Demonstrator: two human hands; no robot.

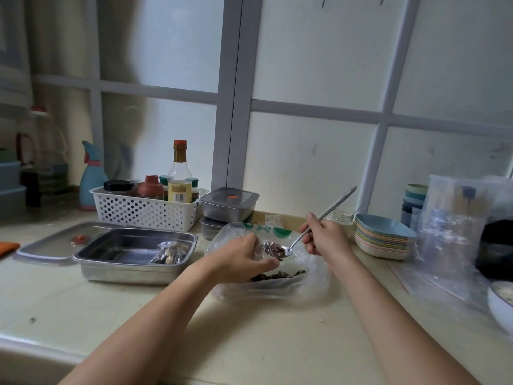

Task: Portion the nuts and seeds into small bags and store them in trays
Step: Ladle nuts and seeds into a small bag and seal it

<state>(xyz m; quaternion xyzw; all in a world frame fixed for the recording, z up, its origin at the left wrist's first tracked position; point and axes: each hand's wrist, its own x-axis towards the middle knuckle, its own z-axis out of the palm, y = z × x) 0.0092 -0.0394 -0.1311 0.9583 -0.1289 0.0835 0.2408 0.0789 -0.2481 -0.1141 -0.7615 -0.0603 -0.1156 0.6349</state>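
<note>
- I see the left hand low over the counter, fingers and thumb pinching the mouth of a small clear bag.
- The right hand grips a long-handled metal spoon partway down the handle. The bowl of the spoon sits at the small bag's opening with dark seeds on it.
- Under both hands lies a large clear plastic bag on the counter, with a heap of dark seeds inside.
- To the left stands an open steel tray with one filled small bag lying in its right end.
- The tray's lid lies flat just beside it, further left.
- Behind are a white basket of condiment bottles and two stacked lidded steel containers.
- On the right is a stack of pastel plates.
</note>
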